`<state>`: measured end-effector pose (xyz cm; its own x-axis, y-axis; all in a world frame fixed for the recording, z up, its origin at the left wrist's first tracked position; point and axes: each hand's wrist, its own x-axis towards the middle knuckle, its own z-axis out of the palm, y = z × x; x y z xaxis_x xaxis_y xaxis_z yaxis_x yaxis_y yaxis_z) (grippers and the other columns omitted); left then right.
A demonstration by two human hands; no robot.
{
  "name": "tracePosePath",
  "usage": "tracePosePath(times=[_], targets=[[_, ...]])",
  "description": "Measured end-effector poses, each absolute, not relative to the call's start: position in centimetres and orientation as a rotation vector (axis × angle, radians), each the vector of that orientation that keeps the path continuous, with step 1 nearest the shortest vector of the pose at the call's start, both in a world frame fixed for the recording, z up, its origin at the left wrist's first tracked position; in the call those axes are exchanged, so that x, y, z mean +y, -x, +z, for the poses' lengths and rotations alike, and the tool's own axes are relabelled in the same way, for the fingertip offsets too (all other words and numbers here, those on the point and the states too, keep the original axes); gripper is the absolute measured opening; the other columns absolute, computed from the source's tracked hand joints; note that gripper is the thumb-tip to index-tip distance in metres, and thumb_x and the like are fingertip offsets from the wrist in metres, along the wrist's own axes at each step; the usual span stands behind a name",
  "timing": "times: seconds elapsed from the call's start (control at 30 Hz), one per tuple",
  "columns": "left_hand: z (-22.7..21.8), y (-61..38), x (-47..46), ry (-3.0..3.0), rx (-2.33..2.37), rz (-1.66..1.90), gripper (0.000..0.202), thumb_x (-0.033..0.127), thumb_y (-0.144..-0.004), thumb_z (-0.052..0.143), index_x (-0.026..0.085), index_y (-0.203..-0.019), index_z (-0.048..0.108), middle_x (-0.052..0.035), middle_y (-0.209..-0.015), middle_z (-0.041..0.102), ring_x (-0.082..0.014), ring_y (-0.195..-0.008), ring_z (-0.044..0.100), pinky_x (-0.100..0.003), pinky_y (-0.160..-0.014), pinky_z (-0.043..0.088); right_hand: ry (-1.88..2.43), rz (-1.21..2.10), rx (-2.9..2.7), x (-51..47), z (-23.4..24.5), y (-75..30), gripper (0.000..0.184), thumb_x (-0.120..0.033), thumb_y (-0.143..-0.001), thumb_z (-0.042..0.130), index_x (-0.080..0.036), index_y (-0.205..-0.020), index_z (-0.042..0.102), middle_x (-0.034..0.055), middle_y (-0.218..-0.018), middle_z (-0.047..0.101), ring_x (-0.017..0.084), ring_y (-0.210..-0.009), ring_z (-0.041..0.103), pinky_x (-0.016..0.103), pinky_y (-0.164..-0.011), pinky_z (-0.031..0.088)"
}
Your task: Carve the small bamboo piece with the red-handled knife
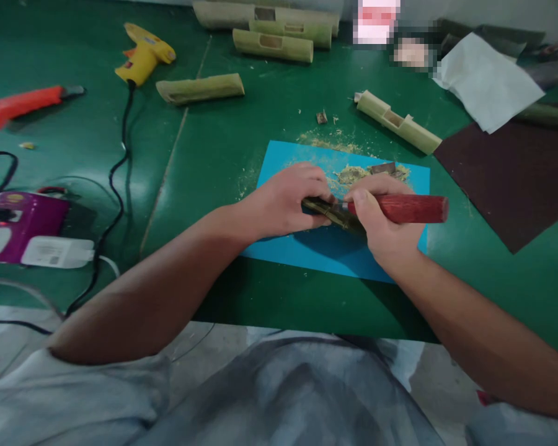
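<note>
My left hand (288,201) is closed around a small dark strip of bamboo (328,212) held over a blue mat (307,254). My right hand (384,220) grips a tool with a red wooden handle (413,209), its thumb pressed near the blade end, which meets the dark strip. Pale shavings (348,173) lie on the mat just beyond the hands, beside a small dark offcut (382,168).
Several cut bamboo sections lie on the green table: one (199,88), one (272,45), one (397,122). A yellow glue gun (143,57) with a black cord, a red-handled tool (23,104), a purple box (21,226), a white sheet (486,80) and dark brown sandpaper (516,179) surround the mat.
</note>
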<state>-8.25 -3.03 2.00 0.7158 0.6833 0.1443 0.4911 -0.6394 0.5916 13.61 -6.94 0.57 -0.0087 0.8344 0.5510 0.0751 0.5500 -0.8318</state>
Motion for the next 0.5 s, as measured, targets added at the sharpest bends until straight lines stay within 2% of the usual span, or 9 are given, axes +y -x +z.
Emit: tracePosePath(times=[0.3, 0.5], targets=[[1.77, 8.34, -3.03, -2.418, 0.89, 0.502, 0.02, 0.043, -0.096, 0.078, 0.024, -0.099, 0.076, -0.0079, -0.108, 0.077, -0.0281, -0.109, 0.07, -0.047, -0.102, 0.054, 0.844, 0.766, -1.471, -6.98, 0.73, -13.71, 0.021, -0.027, -0.096, 0.072, -0.026, -0.075, 0.072, -0.0002, -0.077, 0.077, 0.02, -0.074, 0.071, 0.04, -0.074, 0.057], [1.73, 8.28, -3.04, -2.409, 0.888, 0.51, 0.017, 0.039, -0.097, 0.077, 0.023, -0.096, 0.076, -0.0073, -0.105, 0.077, -0.0273, -0.105, 0.071, -0.046, -0.1, 0.053, 0.84, 0.727, -1.53, -6.74, 1.03, -13.68, 0.022, -0.027, -0.096, 0.071, -0.026, -0.073, 0.071, 0.001, -0.075, 0.074, 0.02, -0.071, 0.068, 0.038, -0.069, 0.055]])
